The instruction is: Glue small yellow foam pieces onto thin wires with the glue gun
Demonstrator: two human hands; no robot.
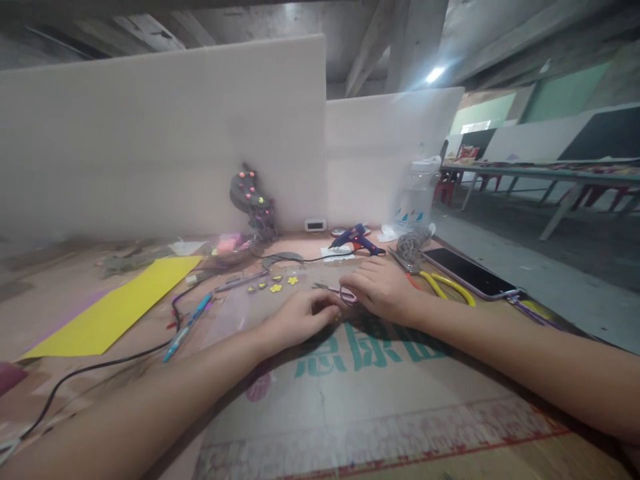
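Observation:
My left hand rests low over the printed sheet, its thumb and fingers closed near their tips; what lies between them is too small to make out. Close to its right, my right hand curls its fingers at a thin dark loop, which shows between the two hands. Behind the loop lies a small pair of scissors with pinkish handles, partly covered by my fingers. Several small yellow flower pieces lie beyond my left hand.
A blue glue gun stands behind my hands. Yellow-handled pliers, a phone and grey yarn are at the right. Yellow paper, a blue pen and a black cable lie left.

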